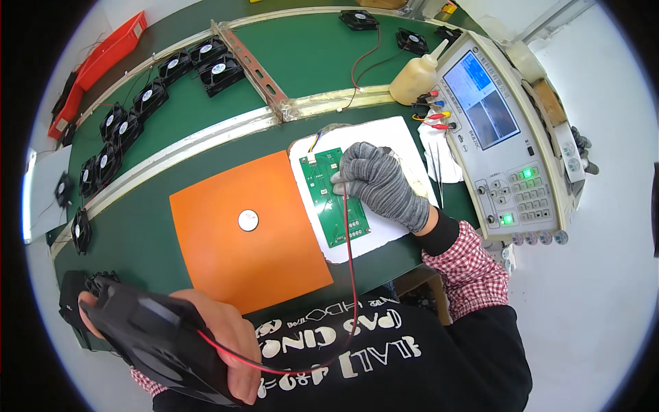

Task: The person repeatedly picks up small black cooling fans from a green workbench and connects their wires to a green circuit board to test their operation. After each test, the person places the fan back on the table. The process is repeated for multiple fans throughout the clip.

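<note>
My bare left hand (233, 336) is wrapped round a black square cooling fan (154, 336), close up at the lower left. From the fan a red and black wire (352, 281) sags across my front and rises to my right hand (381, 182). That hand wears a grey knit glove and pinches the wire's end over a green circuit board (328, 209). The fingers hide the tip, so contact with the board cannot be made out. Beneath the circuit board lies a white pad (391, 137). An orange mat (237, 268) beside it bears a round white label (248, 220).
A test instrument (511, 165) with a lit screen stands at right, tweezers (439, 168) and a yellowish squeeze bottle (415, 77) near it. Several black fans (149, 99) line the green bench at far left, behind a metal rail (192, 137). Red bins (110, 51) stand beyond.
</note>
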The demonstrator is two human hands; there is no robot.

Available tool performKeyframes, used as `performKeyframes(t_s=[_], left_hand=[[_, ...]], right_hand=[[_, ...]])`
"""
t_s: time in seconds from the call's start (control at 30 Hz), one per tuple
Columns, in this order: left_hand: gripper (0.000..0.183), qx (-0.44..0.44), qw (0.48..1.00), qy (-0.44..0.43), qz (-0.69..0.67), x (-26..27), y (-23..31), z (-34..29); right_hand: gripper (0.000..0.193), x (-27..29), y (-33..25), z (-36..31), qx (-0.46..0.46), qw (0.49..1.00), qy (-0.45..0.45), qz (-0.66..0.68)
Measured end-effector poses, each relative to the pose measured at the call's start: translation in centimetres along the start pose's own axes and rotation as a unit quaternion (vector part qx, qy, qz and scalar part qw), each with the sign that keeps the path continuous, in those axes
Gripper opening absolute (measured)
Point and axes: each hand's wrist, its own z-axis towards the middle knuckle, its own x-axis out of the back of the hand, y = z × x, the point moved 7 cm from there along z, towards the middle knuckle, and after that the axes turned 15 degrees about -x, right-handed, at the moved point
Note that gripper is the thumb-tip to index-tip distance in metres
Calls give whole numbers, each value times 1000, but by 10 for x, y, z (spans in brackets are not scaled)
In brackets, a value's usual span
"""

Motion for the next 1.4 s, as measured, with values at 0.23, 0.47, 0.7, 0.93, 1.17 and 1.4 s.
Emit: performKeyframes(t_s=[0.23, 0.47, 0.7, 0.93, 1.17, 1.4], left_hand=[[36, -316, 482, 36, 817, -26, 36, -16], [54, -375, 200, -152, 892, -20, 34, 86], [89, -102, 138, 125, 977, 225, 129, 178], [68, -164, 447, -105, 873, 129, 68, 147], [42, -52, 540, -462, 702, 13, -44, 33], [53, 64, 134, -93, 985, 58, 86, 19]], right_hand=[[17, -2, -11, 5, 10, 1000, -5, -26], [14, 5, -34, -6, 78, 981, 82, -159], [18, 13, -15, -1, -70, 988, 89, 106], [41, 28, -27, -11, 40, 984, 172, -2], [60, -47, -89, -27, 218, 963, -131, -88], [19, 9, -58, -2, 102, 940, 24, -326]])
